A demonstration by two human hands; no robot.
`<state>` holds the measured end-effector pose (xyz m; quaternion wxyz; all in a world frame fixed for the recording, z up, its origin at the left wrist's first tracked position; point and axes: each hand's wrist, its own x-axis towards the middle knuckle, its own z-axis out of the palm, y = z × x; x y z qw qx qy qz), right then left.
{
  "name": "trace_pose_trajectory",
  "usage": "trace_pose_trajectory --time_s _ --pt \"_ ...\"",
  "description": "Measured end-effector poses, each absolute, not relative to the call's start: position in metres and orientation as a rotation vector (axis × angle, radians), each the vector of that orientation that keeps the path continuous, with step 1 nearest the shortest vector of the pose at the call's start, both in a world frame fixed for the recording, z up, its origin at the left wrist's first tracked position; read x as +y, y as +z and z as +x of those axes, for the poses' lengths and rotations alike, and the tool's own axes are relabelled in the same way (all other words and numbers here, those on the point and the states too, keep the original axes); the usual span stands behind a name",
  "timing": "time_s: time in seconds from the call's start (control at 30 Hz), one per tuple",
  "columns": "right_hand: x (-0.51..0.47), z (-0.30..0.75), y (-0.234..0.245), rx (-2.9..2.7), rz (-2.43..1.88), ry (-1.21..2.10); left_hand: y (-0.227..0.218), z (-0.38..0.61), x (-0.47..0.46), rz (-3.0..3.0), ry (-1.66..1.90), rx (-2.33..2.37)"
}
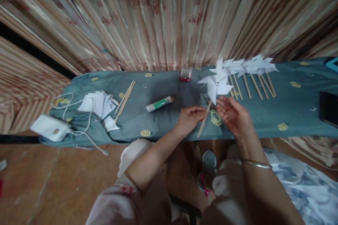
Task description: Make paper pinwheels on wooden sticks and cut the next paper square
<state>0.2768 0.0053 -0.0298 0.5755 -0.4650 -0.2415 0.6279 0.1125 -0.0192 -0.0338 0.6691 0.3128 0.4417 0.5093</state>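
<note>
A white paper pinwheel, with a metal pin at its centre, is on a thin wooden stick. My left hand pinches that stick below the paper blades, holding it tilted over the near part of the table. Just right of it is my right hand, fingers apart and curved, palm turned toward the pinwheel; nothing shows in its grasp. Between the hands, scissors with yellow-green handles lie on the cloth, partly hidden. Several finished pinwheels overlap in a row at the back right.
A glue stick and an open red box of pins lie mid-table. To the left are wooden sticks, stacked white paper pieces and a white power bank with a cable. A dark device sits far right.
</note>
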Motion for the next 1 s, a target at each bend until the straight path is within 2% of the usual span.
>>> trace_pose_trajectory --time_s 0.37,0.67,1.0 --pt "0.012 0.257 -0.035 -0.597 -1.145 1.479 -0.053 0.088 -0.024 0.602 1.164 0.970" --pt "0.043 0.240 -0.034 -0.401 -1.054 1.453 -0.046 0.071 -0.018 0.630 1.159 1.042" --pt "0.066 0.242 -0.031 -0.450 -0.953 1.454 -0.045 0.074 -0.016 0.626 1.121 1.105"
